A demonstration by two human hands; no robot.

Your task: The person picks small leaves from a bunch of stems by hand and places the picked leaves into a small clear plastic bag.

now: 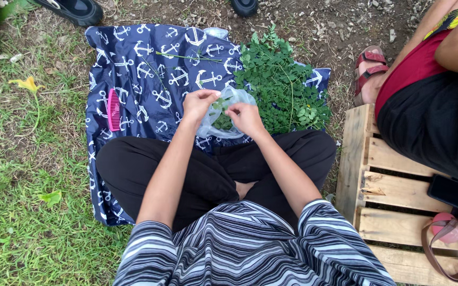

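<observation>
Pinching a leafy sprig [217, 104] over the clear plastic bag [228, 117], both hands, left hand [199, 102] and right hand [245, 116], closed on it, risk scattering loose leaflets onto the anchor-print cloth [133, 69].

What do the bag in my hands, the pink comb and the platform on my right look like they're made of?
Bag: thin clear plastic film, glossy and crumpled, green leaves showing through. Pink comb: likely moulded plastic, uniform bright colour, even teeth. Platform: unfinished pale wood slats, with visible grain, gaps and rough worn edges.

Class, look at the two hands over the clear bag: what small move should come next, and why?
Probably drop the plucked leaves into the clear plastic bag: both the left hand and right hand pinch greenery at its mouth, beside the leafy pile.
</observation>
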